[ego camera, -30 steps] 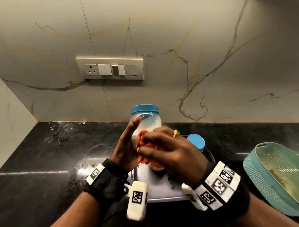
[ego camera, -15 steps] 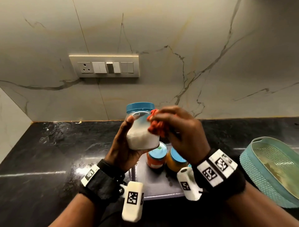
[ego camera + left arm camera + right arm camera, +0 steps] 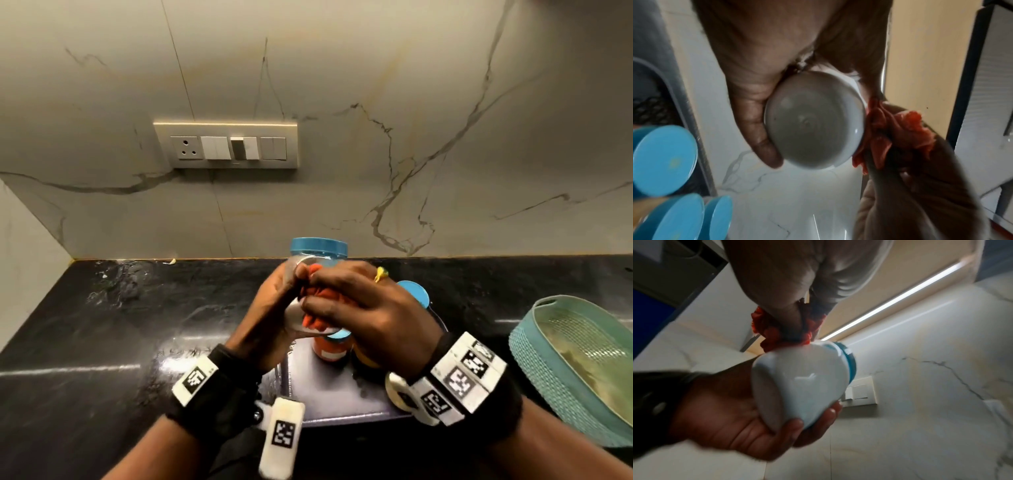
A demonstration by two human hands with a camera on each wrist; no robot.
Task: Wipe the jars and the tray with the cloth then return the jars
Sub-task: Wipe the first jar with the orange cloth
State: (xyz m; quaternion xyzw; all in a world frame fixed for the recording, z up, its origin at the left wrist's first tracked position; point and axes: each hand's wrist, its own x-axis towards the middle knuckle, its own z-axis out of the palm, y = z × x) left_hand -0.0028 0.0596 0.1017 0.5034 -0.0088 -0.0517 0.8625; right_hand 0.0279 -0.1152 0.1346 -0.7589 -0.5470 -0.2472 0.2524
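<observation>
Two hands meet above the tray (image 3: 329, 394) in the head view: your left hand (image 3: 270, 318) grips the jar (image 3: 318, 250), your right hand (image 3: 370, 315) bunches the cloth (image 3: 318, 301) against its near side. Left wrist view: fingers (image 3: 756, 126) wrap the jar's base. Right wrist view: cloth touches the jar's shoulder.

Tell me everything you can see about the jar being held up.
The jar is clear plastic with a blue screw lid, round-bodied and partly filled with something white. It is held roughly upright above the tray, off the counter. The left hand grips its side and base; the right hand presses an orange cloth against its front. Its round base shows in the left wrist view.
</observation>
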